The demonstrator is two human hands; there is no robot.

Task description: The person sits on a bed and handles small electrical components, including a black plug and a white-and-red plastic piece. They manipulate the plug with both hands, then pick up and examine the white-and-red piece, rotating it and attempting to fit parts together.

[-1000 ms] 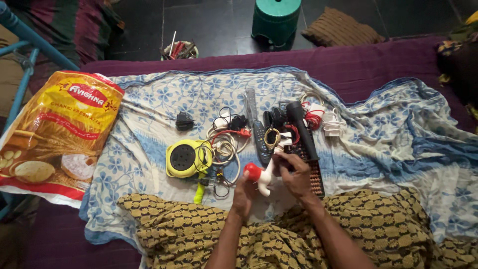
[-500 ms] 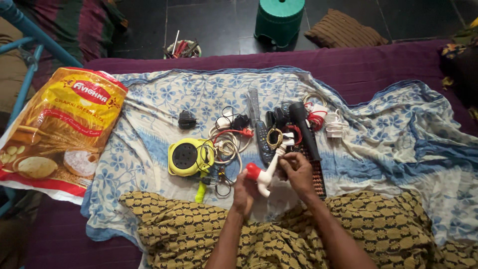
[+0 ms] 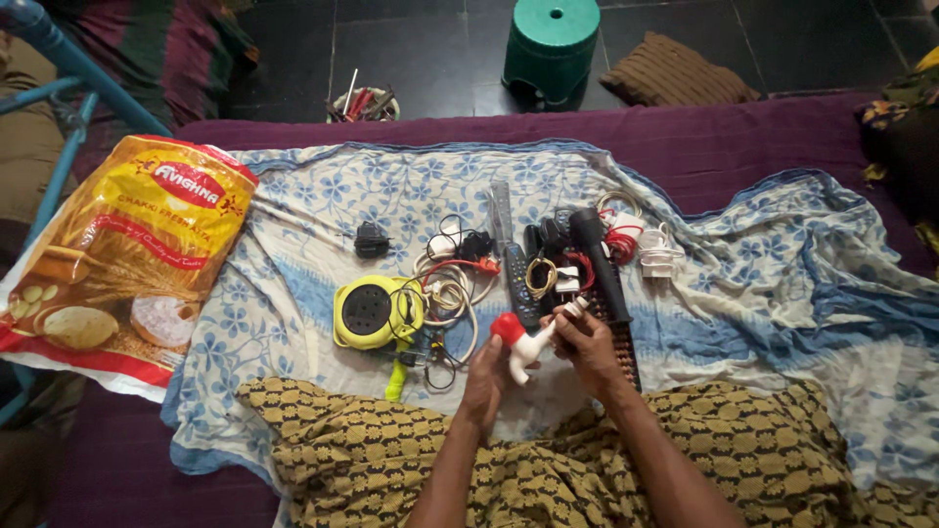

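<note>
Our left hand point(image 3: 486, 370) and right hand point(image 3: 584, 344) both clamped on a white plastic fitting with a red cap point(image 3: 526, 341), fingers curled round it, remote controls point(image 3: 558, 264) and tangled cables point(image 3: 452, 291) just beyond our fingertips on the floral cloth point(image 3: 303, 215)

This is a room in a home: a bed point(image 3: 743, 137) with a purple sheet and a flowered blue cloth point(image 3: 323, 196), a dark tiled floor point(image 3: 440, 49), a green plastic stool point(image 3: 551, 44) and a brown cushion point(image 3: 675, 73).

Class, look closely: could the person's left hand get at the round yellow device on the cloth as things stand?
Probably yes, once freed: the left hand helps hold a white and red object, and the yellow device lies uncovered just leftward.
</note>
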